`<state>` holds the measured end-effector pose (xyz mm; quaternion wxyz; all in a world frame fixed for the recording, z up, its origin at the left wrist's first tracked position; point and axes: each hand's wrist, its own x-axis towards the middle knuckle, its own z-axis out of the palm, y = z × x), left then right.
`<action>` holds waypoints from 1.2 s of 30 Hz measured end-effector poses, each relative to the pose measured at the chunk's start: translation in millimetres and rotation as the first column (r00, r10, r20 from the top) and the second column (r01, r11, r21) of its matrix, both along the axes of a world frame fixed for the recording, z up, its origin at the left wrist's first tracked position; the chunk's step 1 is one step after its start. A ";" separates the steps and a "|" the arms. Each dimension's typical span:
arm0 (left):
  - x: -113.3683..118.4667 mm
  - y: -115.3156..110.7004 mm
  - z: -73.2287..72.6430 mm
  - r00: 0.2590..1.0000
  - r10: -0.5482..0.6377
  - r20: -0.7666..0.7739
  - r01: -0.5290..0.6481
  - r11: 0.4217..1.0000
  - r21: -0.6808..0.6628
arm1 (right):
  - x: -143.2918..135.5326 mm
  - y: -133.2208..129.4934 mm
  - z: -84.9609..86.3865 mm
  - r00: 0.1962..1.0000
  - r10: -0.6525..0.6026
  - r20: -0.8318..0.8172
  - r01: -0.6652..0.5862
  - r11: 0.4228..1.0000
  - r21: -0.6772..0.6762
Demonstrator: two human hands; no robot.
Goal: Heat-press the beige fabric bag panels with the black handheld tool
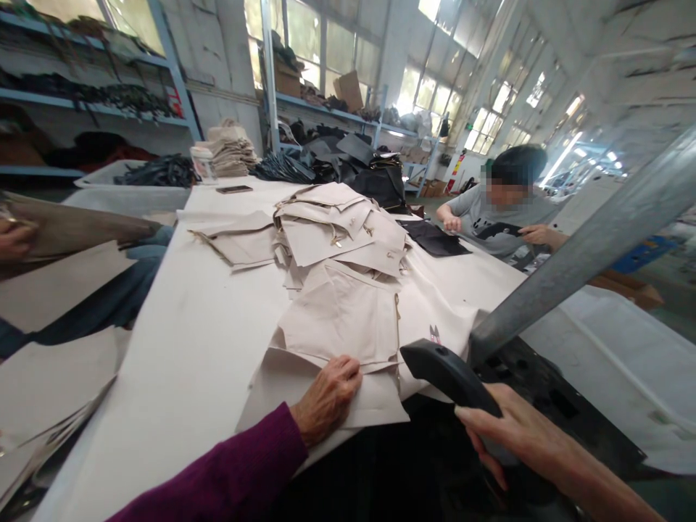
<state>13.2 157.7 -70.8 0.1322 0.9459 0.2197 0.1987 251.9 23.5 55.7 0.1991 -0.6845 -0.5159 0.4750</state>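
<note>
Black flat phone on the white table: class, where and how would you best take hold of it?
Probably by the middle of its long edges, fingers coming down from above, one side near, one far. The black flat phone looks thin and lies flat on the white table, so sliding underneath seems harder.

Daylight glares through tall windows [309,43], leaving soft shadows; the outer edges stretch and blur.

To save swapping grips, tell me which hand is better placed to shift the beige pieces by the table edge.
Left, I'd judge: the left hand rests on the beige pieces, while the right hand grips a black handle.
</note>
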 end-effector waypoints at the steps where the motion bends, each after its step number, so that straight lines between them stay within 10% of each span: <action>1: 0.0 0.0 0.3 1.000 -0.004 0.002 0.004 1.000 0.004 | -3.2 -4.8 -2.8 1.000 0.018 -0.008 -0.018 1.000 -0.001; 12: 5.8 0.5 3.6 0.994 0.112 0.015 -0.113 0.994 0.011 | -17.9 29.5 -10.6 0.992 -0.122 0.002 0.122 0.990 0.075; 21: 34.4 31.8 11.1 0.962 0.272 -0.018 -0.272 0.956 -0.111 | -17.0 -19.7 -17.8 0.997 -0.055 -0.060 0.061 0.994 0.093; 28: 30.9 33.7 4.9 0.960 0.277 0.040 -0.269 0.951 -0.152 | -34.1 7.5 -42.3 0.989 -0.091 -0.115 0.097 0.994 0.051; 36: 31.3 32.5 6.8 0.958 0.277 0.081 -0.258 0.947 -0.192 | -4.5 17.0 -22.3 0.982 -0.181 -0.045 0.186 0.973 0.139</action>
